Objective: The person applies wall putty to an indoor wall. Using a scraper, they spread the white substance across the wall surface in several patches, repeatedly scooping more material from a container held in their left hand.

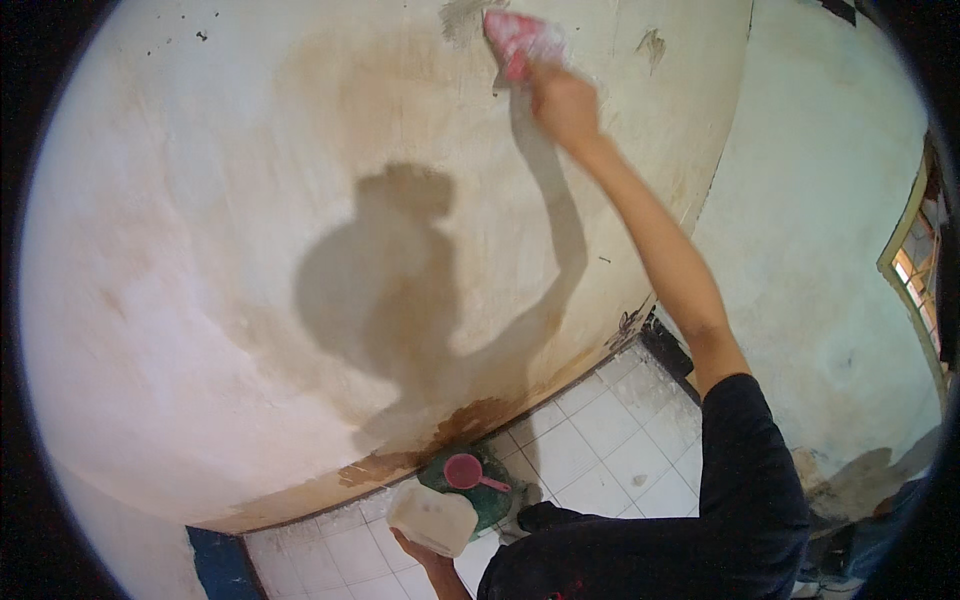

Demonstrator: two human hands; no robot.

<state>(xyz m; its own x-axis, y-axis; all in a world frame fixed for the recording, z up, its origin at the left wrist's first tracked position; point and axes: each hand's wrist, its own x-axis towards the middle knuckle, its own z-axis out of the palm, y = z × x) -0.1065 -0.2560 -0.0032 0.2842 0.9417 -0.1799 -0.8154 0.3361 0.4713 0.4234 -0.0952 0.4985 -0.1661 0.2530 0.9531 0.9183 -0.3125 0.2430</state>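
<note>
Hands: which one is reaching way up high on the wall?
The right hand, stretched up the wall gripping a pink-and-white tool. The left hand stays low, holding a white tub.

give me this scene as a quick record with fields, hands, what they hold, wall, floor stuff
right hand: right hand raised high, pressing a red and white tool, a scraper or brush by its look, against the wall
left hand: left hand low, holding a white plastic container
wall: cream wall, brown stains, grey chipped patches near the tool
floor: white tiled floor
by the wall base: green bucket with a pink scoop on it
</note>
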